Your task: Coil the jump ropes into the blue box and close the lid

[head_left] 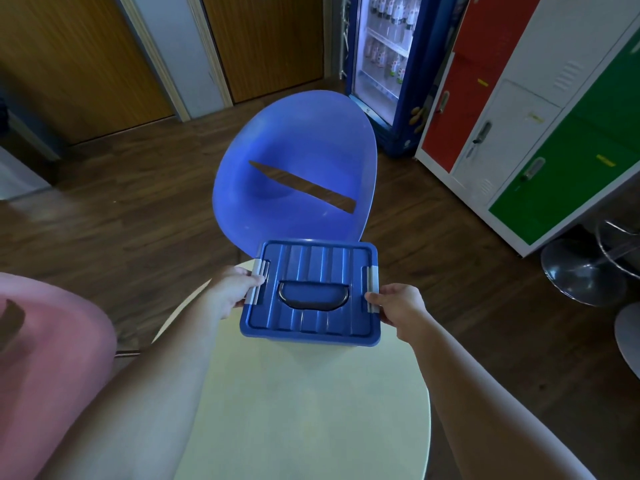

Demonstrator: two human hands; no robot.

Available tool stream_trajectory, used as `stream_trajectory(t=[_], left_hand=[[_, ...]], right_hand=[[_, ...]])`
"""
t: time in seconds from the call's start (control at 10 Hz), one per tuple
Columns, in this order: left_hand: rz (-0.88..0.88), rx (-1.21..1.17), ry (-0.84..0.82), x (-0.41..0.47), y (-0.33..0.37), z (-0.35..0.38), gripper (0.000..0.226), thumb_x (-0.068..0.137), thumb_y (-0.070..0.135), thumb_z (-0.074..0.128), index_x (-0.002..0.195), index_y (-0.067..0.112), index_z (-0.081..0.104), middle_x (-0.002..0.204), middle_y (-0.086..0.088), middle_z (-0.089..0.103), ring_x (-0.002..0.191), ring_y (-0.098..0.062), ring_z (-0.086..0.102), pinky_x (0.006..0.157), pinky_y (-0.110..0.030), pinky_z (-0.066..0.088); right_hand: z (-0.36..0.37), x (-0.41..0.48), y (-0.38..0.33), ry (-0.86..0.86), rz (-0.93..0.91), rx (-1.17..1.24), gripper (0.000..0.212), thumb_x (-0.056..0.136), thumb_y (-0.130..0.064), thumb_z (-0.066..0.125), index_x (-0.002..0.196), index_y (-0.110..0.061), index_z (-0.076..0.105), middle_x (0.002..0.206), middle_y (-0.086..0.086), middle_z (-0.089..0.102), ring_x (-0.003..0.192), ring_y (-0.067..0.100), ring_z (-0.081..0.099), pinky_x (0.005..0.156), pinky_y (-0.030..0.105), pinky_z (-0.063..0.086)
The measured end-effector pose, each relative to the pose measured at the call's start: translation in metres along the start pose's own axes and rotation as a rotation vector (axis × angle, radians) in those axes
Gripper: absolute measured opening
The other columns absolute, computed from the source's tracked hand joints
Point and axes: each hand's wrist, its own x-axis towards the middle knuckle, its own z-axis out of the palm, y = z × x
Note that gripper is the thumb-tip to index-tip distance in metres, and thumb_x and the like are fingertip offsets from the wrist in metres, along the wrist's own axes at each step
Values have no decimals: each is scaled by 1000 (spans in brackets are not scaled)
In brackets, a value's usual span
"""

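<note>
1. The blue box [313, 343] stands at the far edge of a round pale table [311, 410], just in front of a blue shell chair [298, 150]. Its ribbed lid [313, 259] lies flat on top, and the carry handle [313, 296] is folded down in its recess.
2. No jump ropes are in sight. Whether they are already inside the box cannot be told, as the lid hides the inside.
3. The left hand [232, 289] has its fingers curled onto the grey left latch [259, 282]. The right hand [401, 306] pinches the lower end of the grey right latch [373, 289]. Neither hand holds anything else.
4. Judged from this, the step in hand concerns the two latches. With the lid seated and no ropes outside, fastening looks likelier, though undoing them cannot be ruled out.
5. If fastening, the next move calls for pressing both latches over the rim evenly while the box stays square on the table. Being close to the edge, it should not be pushed further away.
6. A pink chair [52, 341] stands to the left.
</note>
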Motion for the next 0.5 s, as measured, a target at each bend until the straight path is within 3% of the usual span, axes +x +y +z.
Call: stream_trajectory(t=[0.2, 0.3, 0.5], left_hand=[[56, 134, 44, 0, 0, -3, 16, 91, 25, 73, 92, 9, 67, 100, -13, 74, 87, -26, 68, 71, -34, 55], [77, 215, 52, -4, -2, -4, 23, 92, 32, 71, 98, 10, 66, 103, -14, 73, 88, -28, 68, 76, -37, 52], [248, 379, 123, -21, -9, -4, 28, 94, 36, 65, 115, 19, 57, 102, 1, 61, 93, -22, 61, 78, -34, 45]], right_hand=[[2, 2, 0, 43, -37, -56, 27, 82, -20, 81, 104, -10, 69, 93, 7, 73, 87, 24, 71, 84, 43, 61], [5, -3, 1, 53, -99, -183, 27, 87, -28, 75, 109, -14, 67, 96, 5, 71, 87, 22, 69, 80, 39, 60], [-1, -29, 4, 58, -240, -340, 17, 96, -35, 56, 106, -22, 53, 99, -2, 64, 78, 11, 59, 61, 25, 46]])
